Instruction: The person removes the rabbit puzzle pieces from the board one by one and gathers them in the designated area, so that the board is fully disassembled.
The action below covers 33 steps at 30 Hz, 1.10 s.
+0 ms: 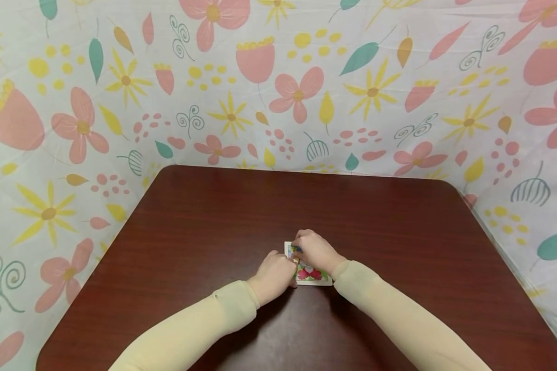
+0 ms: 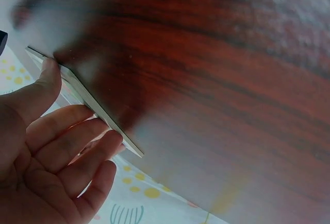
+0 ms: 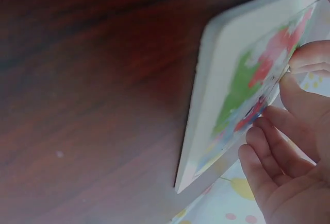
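A small flat picture board with a white border and a red, green and blue picture lies on the table; it looks like a jigsaw puzzle. My left hand grips its left edge, the thumb on the near side and the fingers curled along the rim. Over the upper part of the board, my right hand pinches a small blue and yellow puzzle piece. In the right wrist view, the fingertips touch the picture, and the board's thick white rim shows. Both hands hide much of the picture.
The dark reddish-brown wooden table has rounded corners and extends on all sides of the board. A white cloth with pink, yellow and teal flowers hangs behind it and along its sides.
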Available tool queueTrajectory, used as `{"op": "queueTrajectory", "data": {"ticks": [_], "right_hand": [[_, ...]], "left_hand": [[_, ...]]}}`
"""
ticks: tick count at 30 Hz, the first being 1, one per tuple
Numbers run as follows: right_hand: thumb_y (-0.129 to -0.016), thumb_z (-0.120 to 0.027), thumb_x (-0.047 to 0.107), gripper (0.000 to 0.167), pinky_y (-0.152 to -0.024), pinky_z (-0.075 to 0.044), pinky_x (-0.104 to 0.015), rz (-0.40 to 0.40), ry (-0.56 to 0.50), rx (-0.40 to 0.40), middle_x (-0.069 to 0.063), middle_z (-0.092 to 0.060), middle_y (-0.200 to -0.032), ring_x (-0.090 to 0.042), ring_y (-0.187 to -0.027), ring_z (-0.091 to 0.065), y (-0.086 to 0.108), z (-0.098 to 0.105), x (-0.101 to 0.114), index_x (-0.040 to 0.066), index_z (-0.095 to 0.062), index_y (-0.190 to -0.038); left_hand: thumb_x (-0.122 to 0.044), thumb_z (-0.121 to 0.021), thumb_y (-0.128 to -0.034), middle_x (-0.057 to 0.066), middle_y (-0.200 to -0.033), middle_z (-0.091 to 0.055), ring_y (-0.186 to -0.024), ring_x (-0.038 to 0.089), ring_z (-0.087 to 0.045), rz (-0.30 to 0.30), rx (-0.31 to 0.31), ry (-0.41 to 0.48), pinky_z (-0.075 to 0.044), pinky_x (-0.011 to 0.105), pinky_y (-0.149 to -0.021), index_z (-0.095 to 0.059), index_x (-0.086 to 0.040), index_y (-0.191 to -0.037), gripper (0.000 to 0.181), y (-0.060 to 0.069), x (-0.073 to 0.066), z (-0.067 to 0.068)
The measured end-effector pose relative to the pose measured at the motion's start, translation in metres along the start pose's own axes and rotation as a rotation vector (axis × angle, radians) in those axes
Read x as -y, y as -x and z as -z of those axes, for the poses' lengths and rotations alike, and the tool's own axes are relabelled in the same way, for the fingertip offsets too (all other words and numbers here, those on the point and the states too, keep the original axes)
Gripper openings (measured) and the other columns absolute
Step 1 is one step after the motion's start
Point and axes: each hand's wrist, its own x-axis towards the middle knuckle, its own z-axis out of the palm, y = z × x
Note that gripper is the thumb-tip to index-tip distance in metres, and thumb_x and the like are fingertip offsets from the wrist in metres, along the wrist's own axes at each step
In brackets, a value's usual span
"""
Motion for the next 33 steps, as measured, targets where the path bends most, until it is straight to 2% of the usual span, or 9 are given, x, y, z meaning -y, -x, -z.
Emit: {"op": "queueTrajectory", "data": {"ticks": [7,12,16,22,26,30,33], "right_hand": [[-0.079,-0.076,0.011,0.011,-0.071,-0.049,-0.031,-0.003,-0.025,-0.003,-0.004,-0.061,-0.085,-0.019,-0.082,-0.058,-0.004,0.0,0.002,0.006,-0.072,-0.088],[-0.078,-0.076,0.01,0.013,-0.071,-0.048,-0.031,-0.038,-0.055,0.009,-0.006,-0.06,-0.085,-0.019,-0.08,-0.057,-0.008,0.002,0.004,0.004,-0.07,-0.087],[-0.076,-0.077,0.009,0.013,-0.07,-0.049,-0.034,-0.062,-0.032,0.015,-0.007,-0.06,-0.081,-0.021,-0.077,-0.057,-0.009,0.004,0.007,0.002,-0.069,-0.083],[-0.075,-0.078,0.009,0.014,-0.078,-0.048,-0.038,-0.057,-0.014,0.038,-0.008,-0.059,-0.081,-0.025,-0.081,-0.057,-0.013,0.006,0.008,0.001,-0.068,-0.082],[-0.078,-0.076,0.01,0.016,-0.081,-0.047,-0.039,-0.057,-0.049,0.112,-0.009,-0.059,-0.086,-0.026,-0.084,-0.056,-0.017,0.009,0.004,0.0,-0.067,-0.088],[-0.083,-0.072,0.012,0.017,-0.077,-0.046,-0.037,-0.13,-0.128,0.226,-0.008,-0.056,-0.091,-0.023,-0.084,-0.053,-0.019,0.011,-0.001,0.003,-0.062,-0.093],[-0.084,-0.071,0.014,0.018,-0.073,-0.044,-0.034,-0.188,-0.189,0.26,-0.007,-0.053,-0.094,-0.02,-0.083,-0.049,-0.02,0.011,-0.004,0.006,-0.06,-0.095]], "left_hand": [[-0.051,-0.076,-0.0651,-0.011,-0.063,-0.062,-0.061,0.007,-0.058,-0.004,-0.019,0.001,-0.038,0.024,-0.062,-0.066,-0.024,-0.066,0.029,0.001,0.001,-0.002],[-0.052,-0.076,-0.066,-0.011,-0.063,-0.061,-0.061,0.008,-0.058,-0.001,-0.025,-0.008,-0.038,0.024,-0.063,-0.066,-0.024,-0.068,0.03,0.001,0.002,-0.002],[-0.053,-0.075,-0.0659,-0.011,-0.064,-0.062,-0.062,0.007,-0.058,-0.007,-0.025,-0.019,-0.038,0.023,-0.063,-0.066,-0.025,-0.067,0.029,0.001,0.001,-0.002],[-0.053,-0.075,-0.0657,-0.011,-0.066,-0.064,-0.063,0.008,-0.058,-0.009,-0.043,-0.035,-0.037,0.024,-0.063,-0.068,-0.025,-0.071,0.029,0.001,0.001,-0.002],[-0.051,-0.076,-0.0662,-0.01,-0.066,-0.064,-0.063,0.009,-0.059,-0.004,-0.04,-0.027,-0.038,0.025,-0.064,-0.068,-0.024,-0.072,0.028,0.002,0.002,0.0],[-0.051,-0.075,-0.0679,-0.012,-0.066,-0.064,-0.062,0.008,-0.058,-0.008,-0.016,-0.017,-0.038,0.024,-0.065,-0.067,-0.025,-0.07,0.027,0.002,0.001,0.001],[-0.05,-0.075,-0.0687,-0.013,-0.067,-0.064,-0.062,0.007,-0.058,-0.013,-0.011,-0.018,-0.038,0.023,-0.065,-0.066,-0.025,-0.07,0.027,0.002,0.001,0.002]]}}
